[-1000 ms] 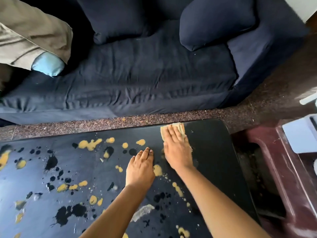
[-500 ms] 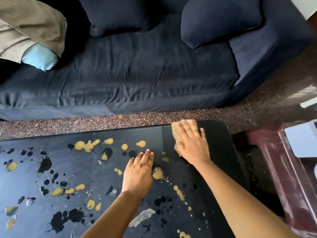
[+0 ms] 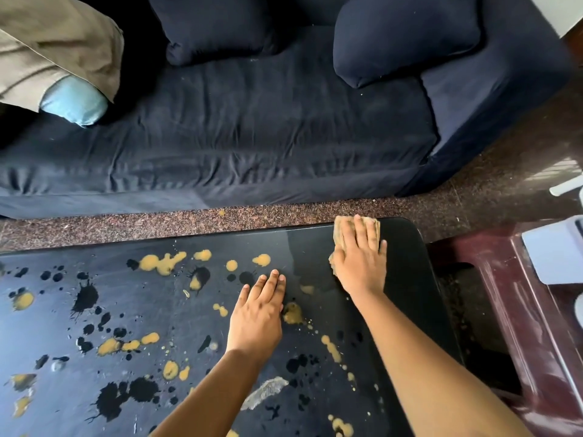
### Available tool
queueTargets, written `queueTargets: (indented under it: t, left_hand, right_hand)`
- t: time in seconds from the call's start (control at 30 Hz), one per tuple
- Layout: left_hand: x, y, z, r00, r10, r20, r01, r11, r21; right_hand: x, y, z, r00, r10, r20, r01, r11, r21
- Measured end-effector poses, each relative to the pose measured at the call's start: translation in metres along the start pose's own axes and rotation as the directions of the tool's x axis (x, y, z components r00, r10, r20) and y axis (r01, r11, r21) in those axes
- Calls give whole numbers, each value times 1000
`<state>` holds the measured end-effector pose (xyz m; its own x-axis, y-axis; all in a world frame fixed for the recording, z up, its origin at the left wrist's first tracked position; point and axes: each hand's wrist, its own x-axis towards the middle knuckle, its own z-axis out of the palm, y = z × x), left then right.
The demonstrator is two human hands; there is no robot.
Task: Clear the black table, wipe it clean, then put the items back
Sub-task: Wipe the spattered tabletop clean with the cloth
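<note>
A dark navy sofa [image 3: 252, 137] fills the far side of the room, its seat cover creased. In front of it, across a strip of speckled brown floor [image 3: 189, 222], stands the black table [image 3: 407, 279], glossy and bare of objects. To the right of the table sits a piece of maroon furniture [image 3: 520, 310] with a pale flat item on top that I can't identify.

Two navy cushions lean against the sofa back, one near the middle [image 3: 217, 26] and a plumper one [image 3: 403, 39] toward the right arm. At the left end lies a heap of khaki fabric [image 3: 56, 42], with a light blue pillow [image 3: 74, 104] poking out beneath it.

The person leans in over the table on both bare arms. The right hand [image 3: 359, 260] lies flat at the far right corner, fingers straight and close together, pressing a tan cloth [image 3: 340, 230] against the tabletop right at its far edge. The left hand [image 3: 257, 313] rests palm down near the table's middle, fingers straight and held side by side, holding nothing.

Mustard-yellow splotches [image 3: 162, 263] and black ink-like blots [image 3: 85, 296] are scattered over the left and centre of the top; a small grey smear [image 3: 265, 389] sits near the left forearm. The surface around the cloth looks shiny and unmarked.
</note>
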<state>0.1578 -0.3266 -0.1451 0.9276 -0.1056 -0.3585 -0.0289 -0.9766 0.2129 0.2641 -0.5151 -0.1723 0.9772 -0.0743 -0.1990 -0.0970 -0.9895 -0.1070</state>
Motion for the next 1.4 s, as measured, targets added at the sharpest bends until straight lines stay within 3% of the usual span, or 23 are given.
queueTargets:
  t: [0.07, 0.13, 0.2, 0.27, 0.4, 0.47, 0.53, 0.6, 0.67, 0.7, 0.77, 0.87, 0.9, 0.97, 1.03, 1.1, 1.17, 1.23, 1.3, 1.33, 1.4]
  left_hand:
    - [0, 0, 0, 1000, -7, 9, 7, 1000, -13]
    - [0, 0, -1, 1000, -9, -3, 9, 1000, -22]
    - [1, -3, -2, 1000, -4, 1, 4, 1000, -14]
    - [1, -5, -4, 1000, 14, 26, -14, 1000, -5]
    - [-1, -7, -4, 999, 21, 40, -20, 1000, -17]
    - [-1, -7, -2, 999, 22, 24, -22, 999, -25]
    - [-2, -8, -1, 1000, 23, 9, -23, 999, -28]
    - [-3, -8, -2, 999, 32, 8, -32, 999, -15]
    - [-3, -8, -3, 999, 35, 13, -35, 999, -13]
    - [-3, -8, -4, 999, 32, 8, -32, 999, -15]
    - [-3, -8, -4, 999, 33, 5, -33, 999, -23]
    - [-4, -10, -3, 999, 36, 4, -36, 999, -25]
    - [-4, -10, -3, 999, 34, 0, -34, 999, -25]
    - [-4, -10, -3, 999, 35, -9, -35, 999, -26]
    - [-4, -8, -4, 999, 35, 8, -35, 999, -25]
    - [-4, -9, -4, 999, 36, 39, -35, 999, -8]
    - [-4, -12, -3, 997, 50, 63, -52, 998, 35]
    - [-4, -14, -3, 995, 59, 75, -64, 996, 61]
    - [-4, -14, -3, 995, 56, 87, -61, 996, 62]
    - [-4, -14, -4, 994, 52, 97, -58, 997, 60]
    - [0, -13, -8, 991, 49, 124, -57, 996, 63]
  right_hand:
    - [-6, -31, 0, 999, 39, -2, -39, 998, 58]
    - [-15, -64, 4, 986, -164, -9, 164, 983, 79]
    - [-19, -70, 8, 920, -389, 48, 387, 921, 44]
    - [-13, -45, 8, 897, -433, 86, 435, 900, -11]
    - [-10, -8, 5, 998, -57, 15, 57, 998, 8]
    - [-15, -29, 6, 1000, 16, -1, -16, 998, 54]
    - [-22, -56, 10, 988, -152, 4, 151, 985, 78]
    - [-28, -58, 15, 912, -409, 15, 408, 911, 55]
    - [-28, -32, 15, 864, -500, 52, 501, 865, -6]
    - [-27, -16, 16, 889, -456, 54, 458, 889, -32]
    - [-32, 7, 14, 972, -236, -15, 236, 972, -16]
    - [-43, -6, 15, 998, -23, -59, 26, 999, 46]
    - [-48, -17, 17, 997, -39, -62, 43, 997, 61]
    - [-59, -37, 23, 976, -213, -51, 216, 973, 76]
    - [-67, -32, 24, 907, -422, -3, 422, 906, 36]
    - [-64, -2, 22, 859, -510, 46, 512, 858, -33]
    - [-60, 31, 16, 915, -401, 35, 402, 914, -47]
    - [-64, 45, 13, 987, -159, -11, 159, 987, -5]
    - [-75, 22, 16, 1000, 15, -26, -14, 999, 39]
    - [-81, 4, 18, 999, 10, -33, -8, 997, 73]
    - [-96, -27, 24, 978, -204, -55, 208, 973, 101]
